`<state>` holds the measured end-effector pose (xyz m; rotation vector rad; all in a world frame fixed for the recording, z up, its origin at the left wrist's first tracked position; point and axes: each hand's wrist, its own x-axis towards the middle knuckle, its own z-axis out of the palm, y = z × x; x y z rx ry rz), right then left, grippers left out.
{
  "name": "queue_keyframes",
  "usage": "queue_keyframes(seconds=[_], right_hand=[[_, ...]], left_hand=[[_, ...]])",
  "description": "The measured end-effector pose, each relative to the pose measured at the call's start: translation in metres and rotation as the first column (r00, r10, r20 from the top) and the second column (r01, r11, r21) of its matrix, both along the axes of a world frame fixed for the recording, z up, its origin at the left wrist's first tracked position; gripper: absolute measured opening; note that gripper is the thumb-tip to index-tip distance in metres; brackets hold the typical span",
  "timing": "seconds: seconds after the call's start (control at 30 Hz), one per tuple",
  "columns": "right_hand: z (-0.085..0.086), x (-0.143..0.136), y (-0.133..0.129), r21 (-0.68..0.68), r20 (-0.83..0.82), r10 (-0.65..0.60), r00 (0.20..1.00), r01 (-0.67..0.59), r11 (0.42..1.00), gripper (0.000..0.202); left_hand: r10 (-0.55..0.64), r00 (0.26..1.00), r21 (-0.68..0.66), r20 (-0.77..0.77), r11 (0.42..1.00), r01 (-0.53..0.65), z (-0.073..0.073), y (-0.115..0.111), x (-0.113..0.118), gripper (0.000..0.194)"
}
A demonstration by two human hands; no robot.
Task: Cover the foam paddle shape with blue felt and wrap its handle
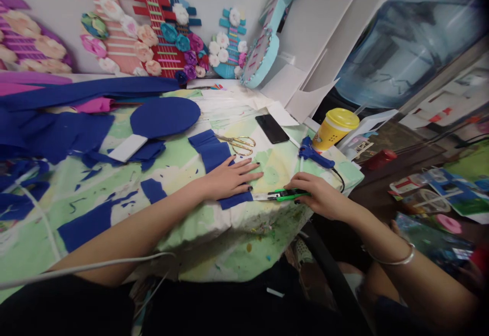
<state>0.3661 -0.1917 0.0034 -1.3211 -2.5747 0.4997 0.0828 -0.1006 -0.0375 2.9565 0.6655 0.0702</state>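
My left hand (231,177) lies flat with spread fingers on a strip of blue fabric (214,156), near the table's front edge. The strip shows above and below the hand. My right hand (311,193) grips a green and black utility knife (288,195) from the right. Its blade points left and reaches the lower end of the strip. Gold-handled scissors (241,145) lie just beyond my left hand, their blades partly by the fabric.
A blue oval (166,117) and blue scraps (86,224) lie left. A black phone (272,128), blue glue gun (316,153) and yellow cup (336,128) stand or lie right. Decorated guitar shapes (162,45) line the back. A white cable (95,265) crosses the lower left.
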Motion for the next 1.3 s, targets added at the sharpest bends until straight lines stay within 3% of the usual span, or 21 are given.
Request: queue_keyframes(seconds=[0.77, 1.03, 1.3], right_hand=[[-0.004, 0.003, -0.032, 0.035, -0.029, -0.163, 0.986, 0.164, 0.986, 0.033], [-0.007, 0.004, -0.027, 0.023, -0.060, -0.158, 0.986, 0.159, 0.987, 0.035], [-0.004, -0.005, -0.013, 0.028, -0.046, -0.089, 0.995, 0.090, 0.995, 0.032]], left_hand=[[0.000, 1.000, -0.011, -0.003, 1.000, 0.000, 0.003, -0.001, 0.000, 0.051], [-0.001, 1.000, -0.093, 0.017, 0.996, 0.003, 0.008, 0.000, -0.002, 0.049], [-0.018, 1.000, -0.069, 0.015, 0.997, 0.019, 0.006, 0.001, -0.003, 0.050]])
